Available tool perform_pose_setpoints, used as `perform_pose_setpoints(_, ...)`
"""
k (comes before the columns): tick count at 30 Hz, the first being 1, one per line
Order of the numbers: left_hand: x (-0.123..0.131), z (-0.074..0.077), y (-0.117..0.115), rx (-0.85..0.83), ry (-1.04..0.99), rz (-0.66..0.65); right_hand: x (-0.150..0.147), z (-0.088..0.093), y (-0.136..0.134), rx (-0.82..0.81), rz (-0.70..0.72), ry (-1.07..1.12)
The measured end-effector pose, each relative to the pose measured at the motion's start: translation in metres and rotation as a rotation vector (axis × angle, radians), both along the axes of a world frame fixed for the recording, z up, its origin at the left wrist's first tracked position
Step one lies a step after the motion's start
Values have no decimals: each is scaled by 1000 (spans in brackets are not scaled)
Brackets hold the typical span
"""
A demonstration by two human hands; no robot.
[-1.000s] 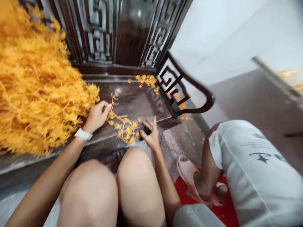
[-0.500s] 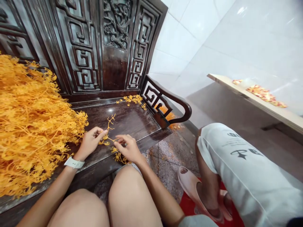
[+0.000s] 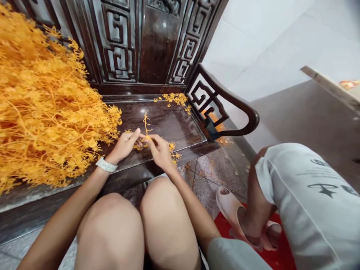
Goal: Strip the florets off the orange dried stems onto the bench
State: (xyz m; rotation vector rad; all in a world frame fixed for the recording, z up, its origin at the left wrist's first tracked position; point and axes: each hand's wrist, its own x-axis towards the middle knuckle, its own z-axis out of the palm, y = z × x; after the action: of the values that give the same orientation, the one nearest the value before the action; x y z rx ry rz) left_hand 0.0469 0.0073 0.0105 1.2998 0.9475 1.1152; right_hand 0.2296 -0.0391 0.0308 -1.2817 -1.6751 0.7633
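Observation:
A thin orange sprig [image 3: 146, 122] with short side branches stands upright between my two hands, over the dark wooden bench. My left hand [image 3: 126, 145], with a pale watch strap at the wrist, has its fingers curled at the sprig's lower end; its exact grip is partly hidden. From the other side, my right hand [image 3: 161, 150] pinches the same lower end between thumb and forefinger. Small orange bits [image 3: 137, 147] lie beneath the hands. More orange sprigs [image 3: 174, 153] show just beyond my right hand at the bench's front edge.
A large heap of orange sprigs [image 3: 53, 108] covers the bench's left side. Loose orange pieces [image 3: 176, 98] lie at the back corner, by the curved armrest [image 3: 239, 105]. Another person's leg in light shorts [image 3: 306, 187] is close on the right, near a wooden board [image 3: 326, 84].
My hands have come together at the sprig's lower end; before, they were apart, with a side branch stretched between them. The camera view has shifted, so the bench sits higher and further right.

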Motion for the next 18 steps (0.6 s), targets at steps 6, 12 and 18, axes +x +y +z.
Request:
perform_pose_setpoints(6,-2,7,-1,-75,-147,-94,1,-1,-4,-88,87,109)
perform_pose_setpoints(12,1,4,-4,-18,-136,-26,-1,11,-11,-164,234,64)
perform_pose_setpoints(18,2,-7,2,-36,-94,171,-1,46,-31,-382,635,189)
